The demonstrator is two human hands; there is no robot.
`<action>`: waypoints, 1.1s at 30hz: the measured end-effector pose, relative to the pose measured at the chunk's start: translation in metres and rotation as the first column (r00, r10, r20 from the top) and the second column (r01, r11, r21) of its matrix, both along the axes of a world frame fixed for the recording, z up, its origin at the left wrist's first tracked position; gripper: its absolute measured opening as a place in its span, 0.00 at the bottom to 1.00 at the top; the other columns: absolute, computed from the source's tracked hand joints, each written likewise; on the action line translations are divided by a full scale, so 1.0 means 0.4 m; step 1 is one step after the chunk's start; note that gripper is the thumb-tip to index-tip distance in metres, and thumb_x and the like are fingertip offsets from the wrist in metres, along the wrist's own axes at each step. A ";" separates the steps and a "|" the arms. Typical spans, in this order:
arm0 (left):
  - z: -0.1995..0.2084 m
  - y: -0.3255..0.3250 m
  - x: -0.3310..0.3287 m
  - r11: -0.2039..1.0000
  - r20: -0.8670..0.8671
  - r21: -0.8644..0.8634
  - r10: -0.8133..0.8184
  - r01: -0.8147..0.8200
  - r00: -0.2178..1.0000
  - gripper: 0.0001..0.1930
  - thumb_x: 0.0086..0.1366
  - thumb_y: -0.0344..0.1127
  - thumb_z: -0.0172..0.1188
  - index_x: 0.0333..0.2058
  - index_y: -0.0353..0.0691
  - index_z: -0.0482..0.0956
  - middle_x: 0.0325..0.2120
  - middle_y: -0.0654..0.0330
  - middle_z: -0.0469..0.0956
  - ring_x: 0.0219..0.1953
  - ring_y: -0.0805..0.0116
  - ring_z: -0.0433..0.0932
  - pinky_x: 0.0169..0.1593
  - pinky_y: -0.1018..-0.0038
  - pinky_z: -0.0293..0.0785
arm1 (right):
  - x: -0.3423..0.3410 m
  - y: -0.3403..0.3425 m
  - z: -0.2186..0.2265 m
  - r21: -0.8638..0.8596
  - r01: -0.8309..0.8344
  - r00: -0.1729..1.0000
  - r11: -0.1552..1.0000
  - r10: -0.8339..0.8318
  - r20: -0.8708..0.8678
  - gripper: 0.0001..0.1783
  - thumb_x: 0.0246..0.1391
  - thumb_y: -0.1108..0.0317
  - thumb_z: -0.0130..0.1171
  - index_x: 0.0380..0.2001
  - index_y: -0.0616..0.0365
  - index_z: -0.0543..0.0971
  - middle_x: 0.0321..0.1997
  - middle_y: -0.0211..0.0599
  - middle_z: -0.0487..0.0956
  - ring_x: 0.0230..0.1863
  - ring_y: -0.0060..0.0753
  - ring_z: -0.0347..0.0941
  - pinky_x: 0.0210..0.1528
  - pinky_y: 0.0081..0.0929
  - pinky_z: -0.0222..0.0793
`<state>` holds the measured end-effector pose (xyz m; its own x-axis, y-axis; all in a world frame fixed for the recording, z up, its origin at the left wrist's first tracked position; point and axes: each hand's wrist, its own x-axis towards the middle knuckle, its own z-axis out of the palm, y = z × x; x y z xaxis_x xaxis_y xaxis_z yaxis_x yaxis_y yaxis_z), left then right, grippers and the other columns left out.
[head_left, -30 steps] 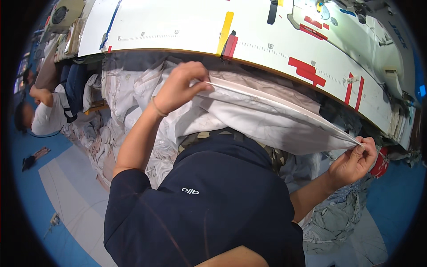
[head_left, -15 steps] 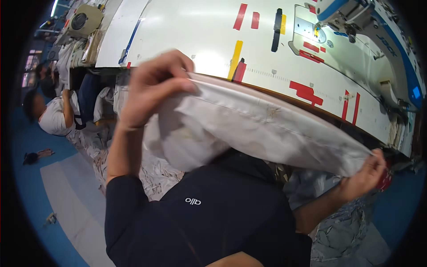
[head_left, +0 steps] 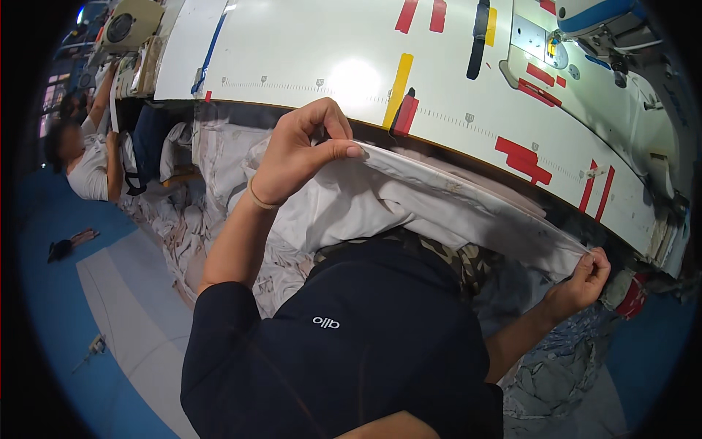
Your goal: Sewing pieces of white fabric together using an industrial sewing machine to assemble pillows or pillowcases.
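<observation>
In the head view, we see the left hand (head_left: 303,154) in front of the table's near edge, with thumb and fingers pinched together on one end of a folded edge of white cloth (head_left: 457,194). The right hand (head_left: 583,279), lower and more to the right, has its fingertips closed on the other end. The two hands are well apart, and between them the edge runs almost straight, sloping down to the right. The cloth is between the white table (head_left: 292,44) and the dark shirt (head_left: 336,366) of the person, and its looser part hangs below in soft folds, over the camouflage trousers (head_left: 475,267). We cannot tell if it rests on the lap. On the left wrist there is a thin band (head_left: 261,195).

On the table we notice a yellow strip (head_left: 398,91), a branching red patch (head_left: 523,161) and a printed scale along the front. At the upper right stands a blue and white sewing machine (head_left: 607,18). Under the table, to the left, lies a heap of pale fabric (head_left: 190,238); at the lower right is a grey bundle (head_left: 545,380). At the far left we see a co-worker (head_left: 91,172) in a white top.
</observation>
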<state>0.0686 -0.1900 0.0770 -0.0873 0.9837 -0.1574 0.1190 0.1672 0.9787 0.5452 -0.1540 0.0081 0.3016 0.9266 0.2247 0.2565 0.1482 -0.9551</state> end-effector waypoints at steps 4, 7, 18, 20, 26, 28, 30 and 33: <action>0.022 0.022 0.035 0.997 -0.240 -0.060 0.030 -0.046 0.970 0.08 0.56 0.23 0.72 0.29 0.37 0.79 0.27 0.66 0.74 0.32 0.77 0.71 0.40 0.78 0.66 | -0.013 0.021 0.002 -0.019 0.027 0.999 0.999 -0.026 0.034 0.01 0.65 0.79 0.56 0.39 0.64 0.75 0.49 0.37 0.75 0.48 0.25 0.68 0.54 0.22 0.66; 0.035 0.045 0.032 0.996 -0.554 0.031 -0.053 0.084 0.831 0.07 0.55 0.22 0.71 0.30 0.37 0.81 0.25 0.64 0.72 0.31 0.71 0.70 0.39 0.74 0.66 | -0.040 0.025 0.012 -0.031 0.077 0.990 0.997 -0.072 0.123 0.02 0.63 0.78 0.59 0.38 0.64 0.76 0.47 0.36 0.77 0.48 0.25 0.71 0.54 0.23 0.68; 0.050 0.078 -0.020 0.988 -0.439 -0.140 -0.113 0.057 0.891 0.05 0.63 0.16 0.57 0.35 0.32 0.75 0.34 0.65 0.74 0.38 0.80 0.71 0.41 0.82 0.67 | -0.129 0.118 0.032 -0.046 0.104 0.881 0.994 -0.070 0.468 0.08 0.53 0.77 0.70 0.32 0.61 0.79 0.46 0.34 0.75 0.46 0.32 0.73 0.49 0.27 0.71; 0.054 0.098 -0.020 0.987 -0.432 -0.161 -0.090 0.021 0.897 0.05 0.62 0.17 0.57 0.35 0.33 0.75 0.33 0.66 0.73 0.37 0.80 0.71 0.42 0.82 0.68 | -0.130 0.140 0.046 -0.047 0.110 0.882 0.993 -0.075 0.465 0.09 0.50 0.75 0.71 0.30 0.60 0.78 0.45 0.35 0.75 0.46 0.36 0.73 0.51 0.31 0.71; 0.032 0.134 0.004 0.986 -0.589 -0.164 -0.069 -0.035 0.805 0.05 0.58 0.17 0.60 0.32 0.33 0.76 0.28 0.63 0.72 0.31 0.75 0.72 0.39 0.79 0.68 | -0.150 0.204 0.057 -0.131 0.040 0.849 0.991 0.035 0.527 0.09 0.48 0.79 0.70 0.30 0.61 0.78 0.44 0.35 0.76 0.46 0.34 0.74 0.51 0.30 0.71; 0.025 0.137 0.000 0.987 -0.615 -0.159 -0.082 -0.022 0.784 0.05 0.58 0.17 0.60 0.32 0.32 0.76 0.27 0.63 0.72 0.31 0.75 0.72 0.38 0.79 0.68 | -0.154 0.204 0.059 -0.164 0.061 0.876 0.985 0.026 0.483 0.09 0.48 0.79 0.70 0.30 0.61 0.78 0.44 0.36 0.76 0.46 0.35 0.74 0.52 0.30 0.71; 0.024 0.143 0.005 0.988 -0.641 -0.157 -0.095 -0.009 0.762 0.06 0.58 0.17 0.61 0.32 0.32 0.76 0.27 0.62 0.72 0.30 0.74 0.72 0.37 0.78 0.68 | -0.152 0.204 0.063 -0.200 0.082 0.900 0.976 0.014 0.436 0.09 0.47 0.78 0.70 0.29 0.62 0.77 0.44 0.36 0.76 0.46 0.36 0.74 0.52 0.31 0.70; 0.024 0.154 0.012 0.985 -0.690 -0.170 -0.115 -0.006 0.715 0.06 0.57 0.16 0.61 0.32 0.32 0.76 0.27 0.62 0.72 0.30 0.74 0.72 0.37 0.78 0.68 | -0.146 0.209 0.066 -0.200 0.094 0.864 0.975 0.020 0.504 0.10 0.47 0.78 0.70 0.30 0.61 0.77 0.43 0.36 0.76 0.46 0.37 0.73 0.53 0.32 0.70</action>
<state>0.0734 -0.1283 0.0865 -0.1783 0.9595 -0.2180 0.7682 0.2741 0.5785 0.4867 -0.0702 0.0346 0.2362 0.9592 0.1555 0.7086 -0.0605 -0.7030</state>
